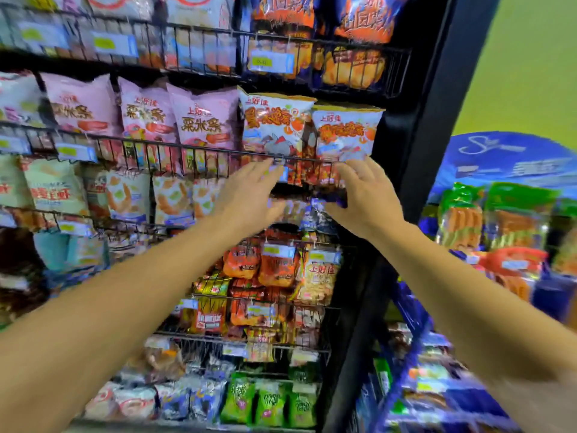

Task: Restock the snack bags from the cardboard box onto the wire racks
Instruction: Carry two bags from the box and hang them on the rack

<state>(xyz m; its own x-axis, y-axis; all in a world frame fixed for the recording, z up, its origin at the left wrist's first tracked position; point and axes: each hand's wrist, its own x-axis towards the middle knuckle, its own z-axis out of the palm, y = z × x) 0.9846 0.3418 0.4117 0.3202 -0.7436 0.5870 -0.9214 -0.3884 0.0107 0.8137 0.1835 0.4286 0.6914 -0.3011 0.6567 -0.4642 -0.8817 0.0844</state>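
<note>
Both my arms reach up to a black wire rack (199, 151). My left hand (249, 189) and my right hand (365, 195) hover just below its front rail with fingers spread and straight, holding nothing. Right above them stand two white-and-orange snack bags, one on the left (274, 126) and one on the right (345, 132), at the rack's right end. Between the hands, on the shelf below, lie blurred dark blue bags (312, 210). The cardboard box is out of view.
Pink bags (203, 120) fill the same rack to the left. Further racks of orange, red and green bags run above and below. A black upright post (406, 151) bounds the shelving on the right. A blue display stand (499, 214) with green packets stands beyond it.
</note>
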